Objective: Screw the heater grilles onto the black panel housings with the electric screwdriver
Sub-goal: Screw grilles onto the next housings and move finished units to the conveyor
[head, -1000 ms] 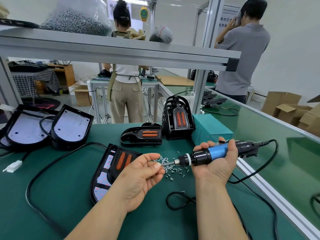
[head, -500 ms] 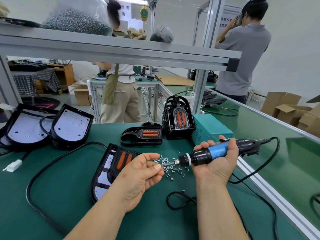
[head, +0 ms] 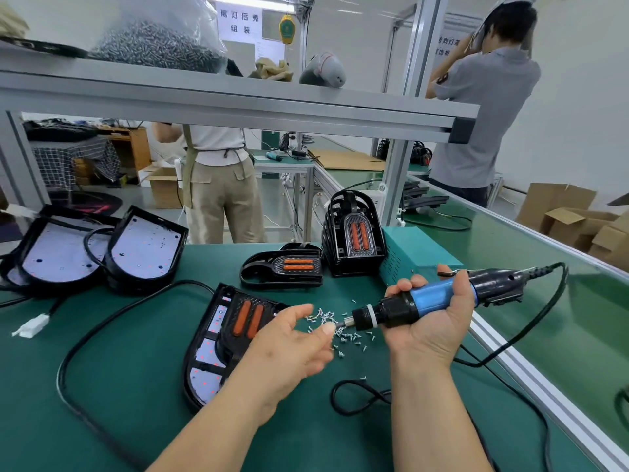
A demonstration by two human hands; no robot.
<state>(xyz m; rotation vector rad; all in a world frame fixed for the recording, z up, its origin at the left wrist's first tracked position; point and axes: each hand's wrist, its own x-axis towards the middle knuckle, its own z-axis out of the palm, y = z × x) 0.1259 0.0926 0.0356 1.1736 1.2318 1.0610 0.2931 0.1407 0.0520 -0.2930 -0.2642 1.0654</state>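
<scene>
Holding electric screwdriver (head: 432,296) in right hand (head: 429,332) grip | left hand (head: 286,349) at bit tip, grip: cannot tell | screws (head: 354,338) below

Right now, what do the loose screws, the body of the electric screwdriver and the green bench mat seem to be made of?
Loose screws: likely steel, bright plated; they look silvery and glint. Electric screwdriver: plastic, it seems; matte blue grip, slightly glossy black nose. Green bench mat: probably rubber or vinyl, matte, with only soft reflections.
</scene>
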